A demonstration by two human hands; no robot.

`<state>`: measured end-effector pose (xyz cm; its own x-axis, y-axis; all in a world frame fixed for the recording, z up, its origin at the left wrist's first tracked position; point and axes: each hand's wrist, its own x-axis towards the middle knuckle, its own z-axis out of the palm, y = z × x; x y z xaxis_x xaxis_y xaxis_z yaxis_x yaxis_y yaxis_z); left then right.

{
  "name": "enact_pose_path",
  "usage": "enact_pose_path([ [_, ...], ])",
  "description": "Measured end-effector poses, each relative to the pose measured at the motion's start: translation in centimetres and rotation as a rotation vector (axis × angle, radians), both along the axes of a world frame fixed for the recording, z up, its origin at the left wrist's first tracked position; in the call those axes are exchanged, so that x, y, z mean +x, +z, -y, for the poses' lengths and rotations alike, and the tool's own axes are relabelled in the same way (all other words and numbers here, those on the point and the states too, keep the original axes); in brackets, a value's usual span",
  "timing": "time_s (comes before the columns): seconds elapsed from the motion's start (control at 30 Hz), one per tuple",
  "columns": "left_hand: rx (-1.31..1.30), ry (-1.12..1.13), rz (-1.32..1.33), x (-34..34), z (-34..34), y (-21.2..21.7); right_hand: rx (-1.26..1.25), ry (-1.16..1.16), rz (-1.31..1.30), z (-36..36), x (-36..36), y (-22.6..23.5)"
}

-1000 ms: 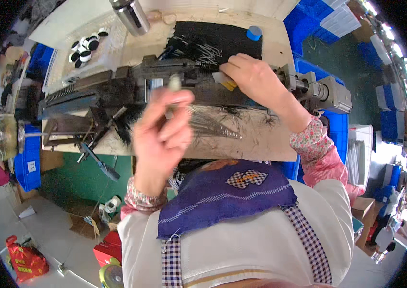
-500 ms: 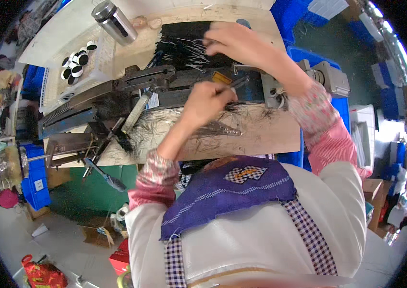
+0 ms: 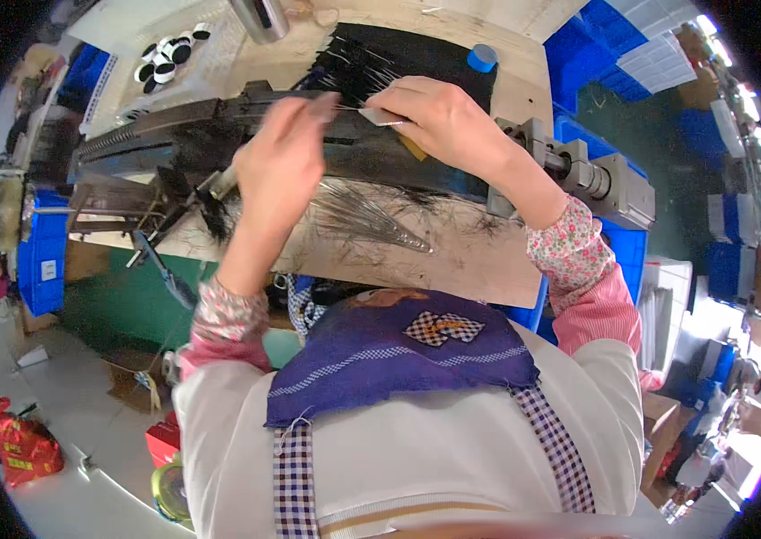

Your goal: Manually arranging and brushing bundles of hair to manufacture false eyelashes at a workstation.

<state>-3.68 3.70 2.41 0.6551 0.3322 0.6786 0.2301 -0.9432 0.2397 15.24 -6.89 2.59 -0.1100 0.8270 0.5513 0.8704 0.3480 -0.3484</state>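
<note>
My right hand [image 3: 439, 121] is closed over the long dark metal machine bed [image 3: 353, 153]. Its fingertips pinch a small flat silvery plate [image 3: 382, 117]. A thin light wire runs from the plate toward my left hand [image 3: 282, 166], whose fingers are smeared by motion, so their grip is unclear. Under my right hand a yellowish block [image 3: 413, 149] partly shows on the bed. Behind the hands, several thin looped wire pieces [image 3: 353, 65] lie on a black cloth [image 3: 452, 72]. A fan of fine wires [image 3: 367, 220] rests on the bench in front of the bed.
A steel flask [image 3: 262, 20] and a white basket [image 3: 219, 67] of black-and-white rolls [image 3: 165, 61] stand at the back left. On the black cloth's right edge sits a blue cap [image 3: 482, 58]. A metal machine head [image 3: 614, 189] closes the bed's right end. Dark bristles litter the wooden bench [image 3: 488, 260].
My left hand has moved left, away from the yellowish block. My right hand has come down from the looped wires to the bed, where the flat plate now shows in its fingers. The view has shifted.
</note>
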Motion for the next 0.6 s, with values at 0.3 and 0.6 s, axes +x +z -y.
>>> enact_pose_path([
  [0.3, -2.716, -0.875, 0.851, -4.1, -0.6, -5.2, -0.15, -0.069, -0.178, -3.4, -0.6, -1.3],
  [0.6, -2.835, -1.064, 1.106, -3.5, -0.6, 1.2, -0.337, -0.088, -0.385, -3.9, -0.7, -0.7],
])
